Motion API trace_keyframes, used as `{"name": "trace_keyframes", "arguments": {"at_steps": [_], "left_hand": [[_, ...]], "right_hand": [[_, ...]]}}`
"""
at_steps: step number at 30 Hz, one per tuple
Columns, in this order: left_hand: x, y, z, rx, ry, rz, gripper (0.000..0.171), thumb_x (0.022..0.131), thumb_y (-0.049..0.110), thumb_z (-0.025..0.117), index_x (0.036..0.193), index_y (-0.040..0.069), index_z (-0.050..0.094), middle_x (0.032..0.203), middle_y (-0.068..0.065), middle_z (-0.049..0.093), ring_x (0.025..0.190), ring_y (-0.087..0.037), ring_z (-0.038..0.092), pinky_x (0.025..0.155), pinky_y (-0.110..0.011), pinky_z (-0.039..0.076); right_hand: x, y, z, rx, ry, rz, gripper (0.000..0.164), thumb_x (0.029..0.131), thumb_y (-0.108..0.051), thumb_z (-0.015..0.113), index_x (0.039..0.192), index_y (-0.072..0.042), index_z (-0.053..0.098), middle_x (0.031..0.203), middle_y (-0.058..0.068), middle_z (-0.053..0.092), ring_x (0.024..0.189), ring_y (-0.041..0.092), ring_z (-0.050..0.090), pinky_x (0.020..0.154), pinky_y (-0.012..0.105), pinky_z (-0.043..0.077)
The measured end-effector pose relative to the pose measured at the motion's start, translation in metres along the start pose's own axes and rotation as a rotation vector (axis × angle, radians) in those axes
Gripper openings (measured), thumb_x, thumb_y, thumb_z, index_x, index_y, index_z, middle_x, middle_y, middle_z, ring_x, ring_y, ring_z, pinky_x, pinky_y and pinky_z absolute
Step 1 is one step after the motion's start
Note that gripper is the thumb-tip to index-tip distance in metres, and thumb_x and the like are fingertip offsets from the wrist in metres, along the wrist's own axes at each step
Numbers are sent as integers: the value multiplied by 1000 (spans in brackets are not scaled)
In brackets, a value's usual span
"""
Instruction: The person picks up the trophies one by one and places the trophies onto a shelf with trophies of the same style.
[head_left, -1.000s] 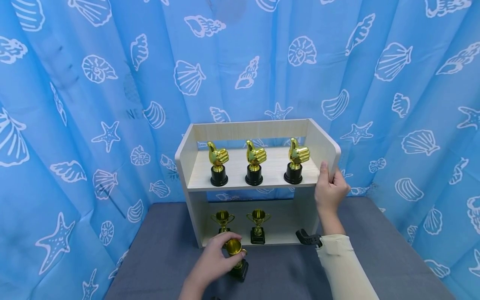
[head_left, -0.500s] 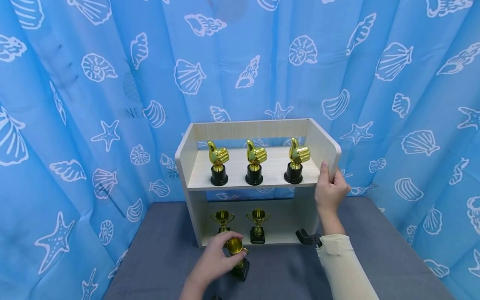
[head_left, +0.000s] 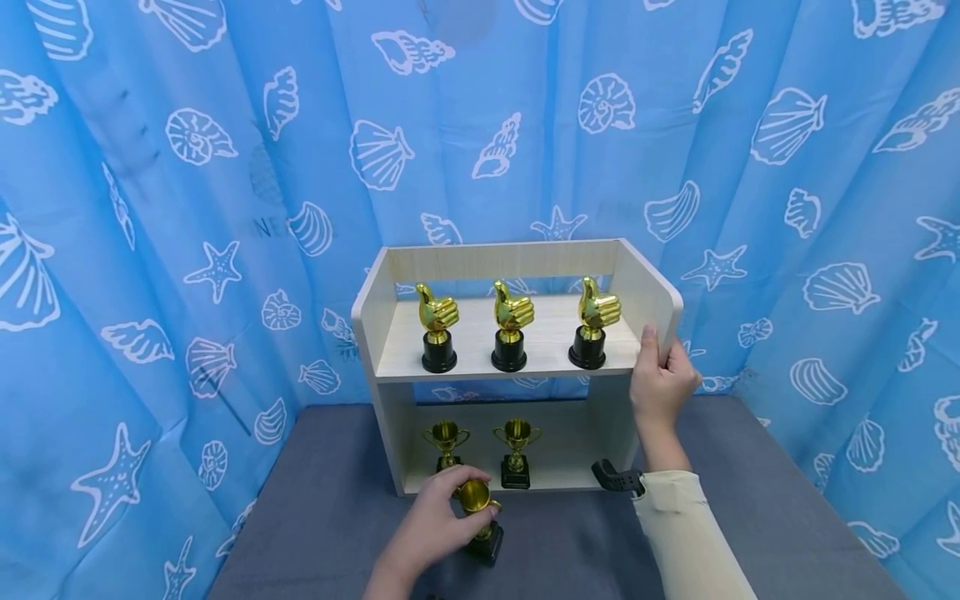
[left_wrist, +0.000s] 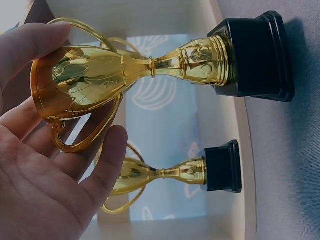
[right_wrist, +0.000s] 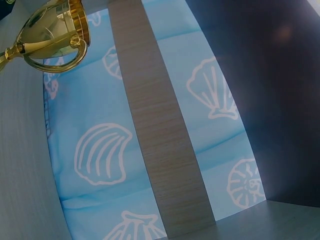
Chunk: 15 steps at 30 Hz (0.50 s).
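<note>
In the head view my left hand (head_left: 431,525) pinches a gold trophy cup (head_left: 486,542) at its cup and handles, in front of the shelf's lower left part. Seen from the left wrist, the thumb and fingers lie about the rim of this trophy cup (left_wrist: 90,82). Its black base is close to the grey cloth; I cannot tell whether they touch. My right hand (head_left: 662,387) grips the front edge of the right side panel of the white wooden shelf (head_left: 667,292). Two more trophy cups, a left one (head_left: 446,437) and a middle one (head_left: 516,442), stand upright on the lower level.
Three gold thumbs-up trophies, left (head_left: 437,325), middle (head_left: 511,325) and right (head_left: 594,321), stand in a row on the upper level. Grey cloth (head_left: 315,500) covers the table. A blue curtain (head_left: 285,192) with white shells hangs behind the shelf.
My left hand has shifted slightly to the right, with the trophy cup still in its fingers. The right hand stays on the side panel.
</note>
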<state>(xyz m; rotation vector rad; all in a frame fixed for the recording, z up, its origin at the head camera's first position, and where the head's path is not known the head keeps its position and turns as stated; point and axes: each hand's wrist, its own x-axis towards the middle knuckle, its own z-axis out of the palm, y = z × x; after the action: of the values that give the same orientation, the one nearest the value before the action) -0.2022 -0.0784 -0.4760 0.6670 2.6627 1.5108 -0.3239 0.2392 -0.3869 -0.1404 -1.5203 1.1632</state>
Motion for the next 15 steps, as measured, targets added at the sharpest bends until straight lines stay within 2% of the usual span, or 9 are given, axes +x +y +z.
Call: {"name": "trace_keyframes", "arguments": {"at_steps": [6, 9, 15], "left_hand": [[1, 1, 2, -19, -8, 12, 31, 87, 40, 73, 116, 31, 66, 113, 10, 67, 94, -4, 63, 77, -26, 54], [1, 0, 3, -22, -8, 7, 30, 87, 39, 74, 115, 31, 66, 113, 10, 67, 94, -5, 63, 77, -25, 54], [1, 1, 4, -13, -5, 20, 30, 87, 39, 73, 116, 32, 66, 113, 10, 67, 95, -5, 62, 77, -25, 54]], "right_hand": [[0, -1, -1, -12, -15, 4, 40, 93, -39, 66, 105, -2, 75, 105, 11, 75, 98, 21, 73, 77, 8, 50], [0, 0, -1, -8, -21, 6, 39, 93, -38, 66, 108, -3, 75, 108, 10, 75, 103, 23, 72, 82, 12, 52], [1, -1, 0, 3, -11, 12, 36, 92, -36, 68, 104, -3, 75, 105, 9, 76, 98, 22, 72, 77, 7, 49]]}}
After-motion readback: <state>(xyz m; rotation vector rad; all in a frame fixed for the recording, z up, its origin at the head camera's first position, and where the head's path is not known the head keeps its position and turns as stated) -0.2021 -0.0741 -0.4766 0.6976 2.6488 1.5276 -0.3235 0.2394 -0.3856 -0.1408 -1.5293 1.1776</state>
